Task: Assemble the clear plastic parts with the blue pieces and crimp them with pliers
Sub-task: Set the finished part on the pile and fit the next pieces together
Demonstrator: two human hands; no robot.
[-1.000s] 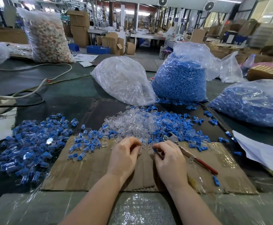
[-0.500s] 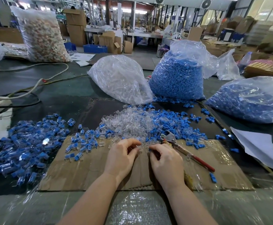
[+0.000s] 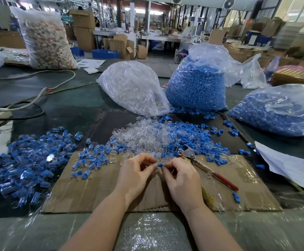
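Observation:
My left hand [image 3: 135,172] and my right hand [image 3: 181,178] meet over a cardboard sheet [image 3: 97,192]. Between their fingertips sits a small blue piece [image 3: 160,165]; my right hand pinches it, and my left hand pinches something at its tips that I cannot make out, perhaps a clear part. Just beyond the hands lies a pile of clear plastic parts [image 3: 144,137] mixed with loose blue pieces [image 3: 198,140]. Pliers [image 3: 200,163] with red handles lie on the cardboard to the right of my right hand. A heap of joined blue-and-clear parts [image 3: 30,160] is spread at the left.
Behind the piles stand a bag of clear parts [image 3: 133,87], a bag of blue pieces [image 3: 196,86] and another blue bag [image 3: 283,109] at the right. White papers [image 3: 289,167] lie at the right edge. Cables [image 3: 30,98] cross the dark table at the left.
Both hands have lifted slightly from the pile's edge and drawn together; a blue piece now shows between their fingertips. The pliers have stayed where they lay.

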